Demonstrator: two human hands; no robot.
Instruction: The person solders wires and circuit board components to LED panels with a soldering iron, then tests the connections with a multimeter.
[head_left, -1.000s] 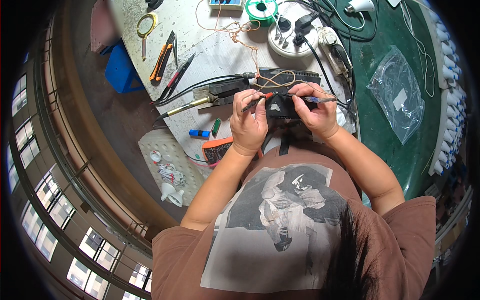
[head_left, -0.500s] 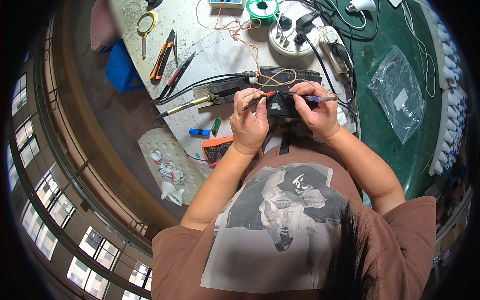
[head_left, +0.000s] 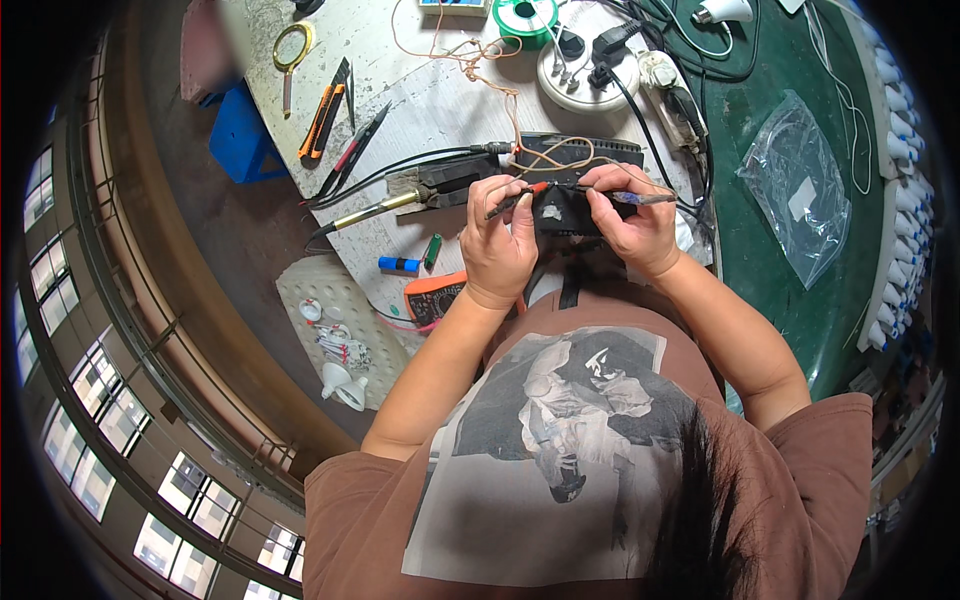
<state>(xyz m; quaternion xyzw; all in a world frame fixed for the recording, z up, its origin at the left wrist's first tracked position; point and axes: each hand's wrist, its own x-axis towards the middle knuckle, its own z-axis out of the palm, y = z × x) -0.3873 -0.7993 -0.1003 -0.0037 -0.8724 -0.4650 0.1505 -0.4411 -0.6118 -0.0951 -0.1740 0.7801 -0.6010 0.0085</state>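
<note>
My left hand (head_left: 497,240) is closed, thumb and fingers pinching a slim black rod with a red section (head_left: 539,188). Opposite it, my right hand (head_left: 638,225) pinches a thin pen-like tool with a bluish handle (head_left: 632,198), its back end pointing right. The inner ends of the two meet between my fingertips; whether they touch is too small to tell. Just beneath my hands is a black box-like object (head_left: 568,222). Another black device with a slotted top (head_left: 585,152) lies beyond, with a tan wire looping over it.
Left of my hands are a soldering iron (head_left: 375,211), a blue cylinder (head_left: 399,264), a green cylinder (head_left: 433,251) and an orange multimeter (head_left: 430,297). Farther off lie a utility knife (head_left: 322,128), a magnifying glass (head_left: 291,50), a solder spool (head_left: 527,18) and a round power socket (head_left: 575,92).
</note>
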